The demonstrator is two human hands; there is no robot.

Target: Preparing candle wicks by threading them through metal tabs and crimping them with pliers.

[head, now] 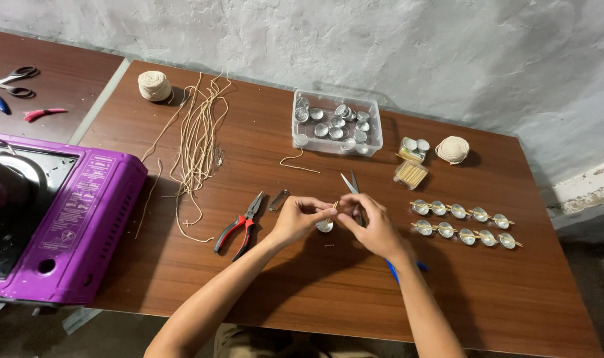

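Both hands meet over the worktop (302, 278), the left hand (300, 219) and right hand (371, 225) pinching a thin stick (335, 205) above a small metal cup (325, 227), scissors (352, 185) just behind.

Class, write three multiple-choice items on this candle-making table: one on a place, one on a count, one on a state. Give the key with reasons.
1. Where are the red-handled pliers?
A. Beside the left hand
B. Inside the clear tub
C. On the purple stove

2. How many rows of metal cups on sticks lie by the right hand?
A. One
B. Two
C. Four

3. The two hands are:
A. Far apart
B. Meeting over a small metal cup
C. Resting flat

Key: 1 A, the pliers lie outward of that hand; 2 B, two parallel rows show; 3 B, fingertips meet above it.
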